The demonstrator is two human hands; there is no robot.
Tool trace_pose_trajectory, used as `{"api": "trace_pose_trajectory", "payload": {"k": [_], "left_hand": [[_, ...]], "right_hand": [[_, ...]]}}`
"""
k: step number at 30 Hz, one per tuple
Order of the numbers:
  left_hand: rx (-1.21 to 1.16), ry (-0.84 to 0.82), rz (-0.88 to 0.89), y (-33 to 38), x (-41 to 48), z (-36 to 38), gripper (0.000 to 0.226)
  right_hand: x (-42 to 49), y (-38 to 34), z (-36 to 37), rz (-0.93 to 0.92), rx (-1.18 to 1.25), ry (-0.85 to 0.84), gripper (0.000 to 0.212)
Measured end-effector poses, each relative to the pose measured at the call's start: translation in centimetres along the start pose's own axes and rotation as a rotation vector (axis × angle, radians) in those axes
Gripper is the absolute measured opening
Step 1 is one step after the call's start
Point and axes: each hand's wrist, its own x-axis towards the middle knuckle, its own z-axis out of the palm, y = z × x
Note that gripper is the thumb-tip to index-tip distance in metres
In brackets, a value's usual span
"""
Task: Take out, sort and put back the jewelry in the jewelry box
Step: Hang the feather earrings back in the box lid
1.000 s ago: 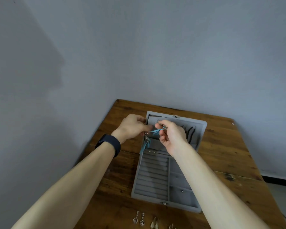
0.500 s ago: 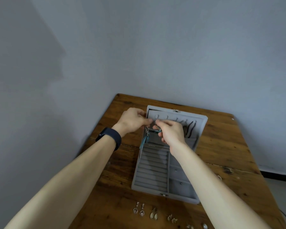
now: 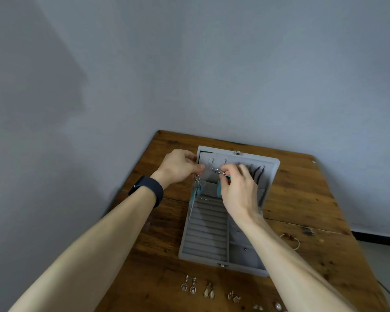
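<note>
Chain (image 3: 216,170) w/ teal tags hanging at jewelry box (image 3: 207,233) lid, frame centre; L hand (image 3: 178,167) fingers (image 3: 197,168) pinching one end, R hand (image 3: 239,190) fingers (image 3: 231,171) pinching other. Earrings (image 3: 208,291) lying on desk (image 3: 167,221), bottom centre.

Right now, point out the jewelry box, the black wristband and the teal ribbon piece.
jewelry box (image 3: 208,230): head view, on its bare ring-roll rows.
black wristband (image 3: 148,188): head view, on the band's broad outer face.
teal ribbon piece (image 3: 193,195): head view, on the strip hanging under the left hand (image 3: 178,167).
</note>
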Motion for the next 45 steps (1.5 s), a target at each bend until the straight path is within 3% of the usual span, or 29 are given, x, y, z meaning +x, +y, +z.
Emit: {"api": "trace_pose_trajectory", "payload": {"k": [7, 18, 25, 30, 36, 45], "left_hand": [[0.007, 0.001, -0.007, 0.0, -0.3, 0.0, 0.057], [-0.031, -0.003, -0.021, 0.8, -1.0, 0.0, 0.067], [-0.007, -0.007, -0.008, 0.5, -0.9, 0.1, 0.062], [0.007, -0.01, 0.003, 0.4, -0.9, -0.2, 0.054], [0.03, -0.013, 0.01, 0.5, -0.9, -0.5, 0.052], [0.055, -0.014, 0.015, 0.2, -0.7, -0.5, 0.052]], "right_hand": [[-0.1, 0.8, 0.1, -0.148, -0.213, 0.009, 0.012], [-1.0, -0.8, -0.2, -0.133, -0.14, -0.123, 0.019], [-1.1, 0.8, 0.7, -0.272, -0.379, -0.121, 0.016], [-1.8, -0.3, 0.6, -0.197, -0.24, -0.074, 0.023], [-1.0, -1.8, 0.9, -0.129, -0.407, -0.111, 0.03], [-0.8, -1.1, 0.7, -0.163, -0.446, -0.175, 0.012]]}}
